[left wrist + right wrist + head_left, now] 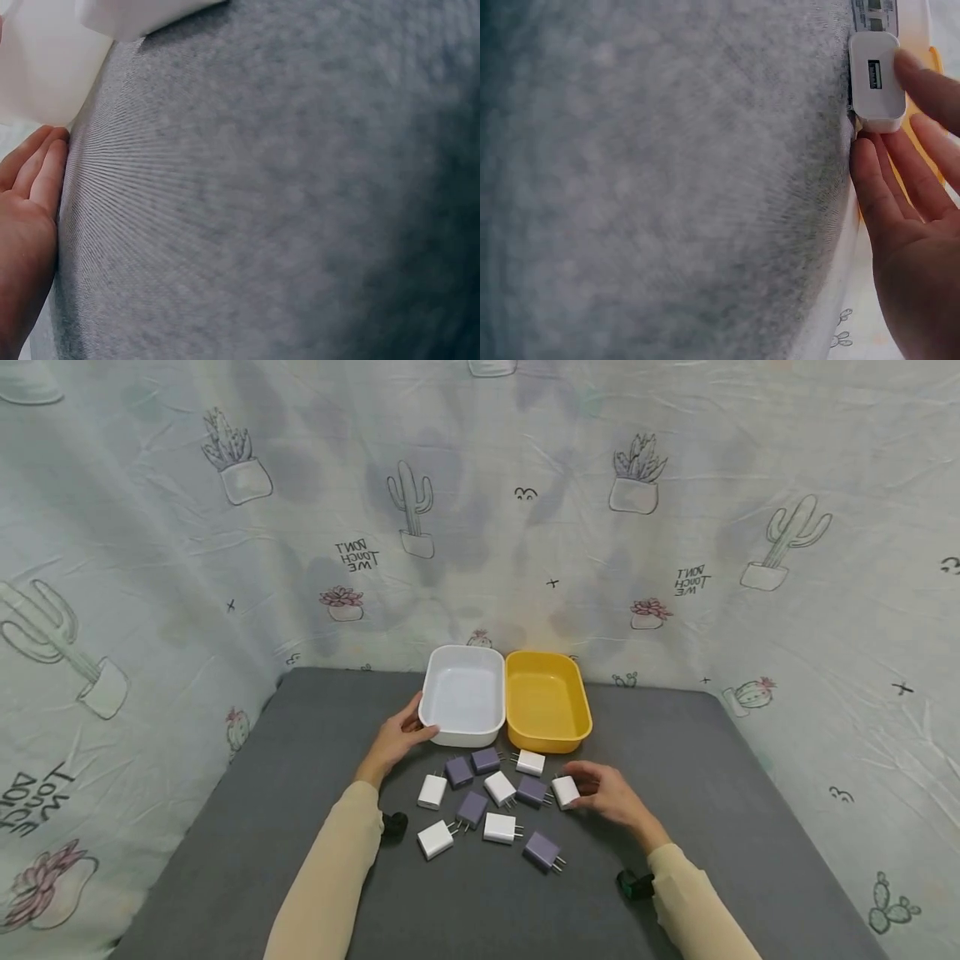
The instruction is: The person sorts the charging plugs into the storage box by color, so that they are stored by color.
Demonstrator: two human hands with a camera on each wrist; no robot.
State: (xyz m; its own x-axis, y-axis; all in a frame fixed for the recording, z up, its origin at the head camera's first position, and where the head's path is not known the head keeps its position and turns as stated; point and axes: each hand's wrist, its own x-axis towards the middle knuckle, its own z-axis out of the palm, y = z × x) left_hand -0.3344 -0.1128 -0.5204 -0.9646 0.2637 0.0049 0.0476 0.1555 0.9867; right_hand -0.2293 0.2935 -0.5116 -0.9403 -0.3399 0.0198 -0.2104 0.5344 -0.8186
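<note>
My left hand (393, 739) rests against the left side and near corner of a white plastic bin (465, 737); in the left wrist view its fingers (46, 176) lie fairly straight beside the bin wall. With thumb and fingertips, my right hand (606, 793) pinches a white USB charger (566, 792) at the right end of a group of chargers. The right wrist view shows that white charger's USB port facing the camera. Nearest to it lies a purple charger (533, 792), and a white charger (529, 763) lies just behind.
A yellow bin (585, 722) stands right beside the white one at the back of the grey table (660, 735). Several more white chargers (501, 828) and purple chargers (472, 810) lie scattered in front, prongs pointing various ways. Cactus-printed cloth (480, 527) hangs behind and at both sides.
</note>
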